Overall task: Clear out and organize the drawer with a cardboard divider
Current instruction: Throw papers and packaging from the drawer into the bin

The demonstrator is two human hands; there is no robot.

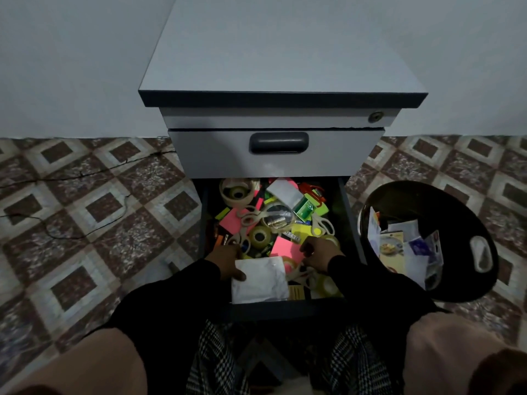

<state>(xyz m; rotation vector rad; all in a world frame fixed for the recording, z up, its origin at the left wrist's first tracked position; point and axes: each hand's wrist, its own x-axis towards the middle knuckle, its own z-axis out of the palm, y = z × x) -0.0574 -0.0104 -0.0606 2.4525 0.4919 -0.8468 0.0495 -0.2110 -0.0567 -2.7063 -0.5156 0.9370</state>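
Left grip (228, 262) on paper (258, 280), drawer (346, 201) front.

A home or small office corner was the setting: a grey metal pedestal cabinet (282, 67) with a keyed lock (375, 116) stood against a plain wall on patterned floor tiles (94, 201), its open drawer (273, 240) crammed with tape rolls, scissors and sticky notes, beside a black wastebasket (445, 212).

Matt grey cabinet (273, 158) — crumpled white paper (261, 283), glossy black bin (445, 206).
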